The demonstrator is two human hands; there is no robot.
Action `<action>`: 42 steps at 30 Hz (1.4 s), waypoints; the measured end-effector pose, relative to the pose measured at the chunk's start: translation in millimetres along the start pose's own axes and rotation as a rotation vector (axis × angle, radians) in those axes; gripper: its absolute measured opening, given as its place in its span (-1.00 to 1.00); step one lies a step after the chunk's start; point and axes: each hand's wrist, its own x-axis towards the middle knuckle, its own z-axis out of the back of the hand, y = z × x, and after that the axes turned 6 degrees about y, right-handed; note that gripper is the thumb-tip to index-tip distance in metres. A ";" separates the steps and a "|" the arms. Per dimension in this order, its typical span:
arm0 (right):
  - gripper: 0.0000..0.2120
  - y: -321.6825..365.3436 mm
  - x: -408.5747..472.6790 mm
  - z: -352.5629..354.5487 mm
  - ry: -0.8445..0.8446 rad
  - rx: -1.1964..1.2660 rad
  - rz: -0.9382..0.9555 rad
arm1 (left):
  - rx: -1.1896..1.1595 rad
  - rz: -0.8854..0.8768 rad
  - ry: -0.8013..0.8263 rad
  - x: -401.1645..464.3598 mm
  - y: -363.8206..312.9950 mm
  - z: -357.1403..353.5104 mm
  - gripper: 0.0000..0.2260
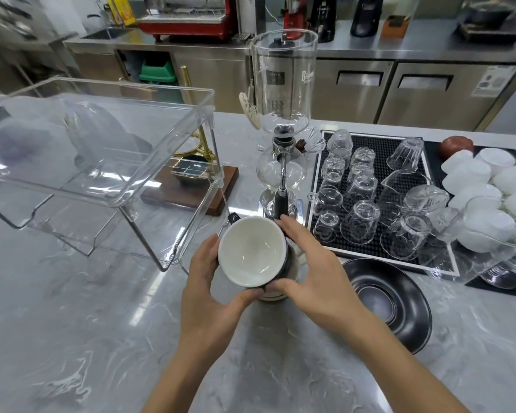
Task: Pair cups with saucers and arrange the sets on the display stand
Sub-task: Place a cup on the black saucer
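Tilting toward the camera, cup (pixel 252 251) between both hands' fingers (pixel 286 226).

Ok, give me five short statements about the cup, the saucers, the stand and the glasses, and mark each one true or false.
1. Both hands hold the cup: the left hand and the right hand grip its sides. True.
2. The cup is white inside and dark outside. True.
3. A cup already sits on the clear display stand. False: no cup or saucer shows on its shelves.
4. The black saucers are stacked on the counter to the right of the cup. True.
5. The clear glasses on the black mat stand mouth up. False: most are turned upside down.
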 end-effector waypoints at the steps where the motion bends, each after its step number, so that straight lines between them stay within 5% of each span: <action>1: -0.07 1.9 -1.3 1.3 -0.008 0.008 0.004 | 0.004 -0.011 -0.001 0.0 -3.1 0.7 -0.10; 16: -0.08 -3.9 -40.8 68.6 -0.255 0.100 0.037 | -0.093 -0.218 0.168 20.8 -61.0 -39.3 -0.21; 42: -0.08 -91.4 -118.3 77.9 -0.334 0.172 -0.288 | -0.066 -0.135 0.549 -3.2 -41.1 -123.9 -0.29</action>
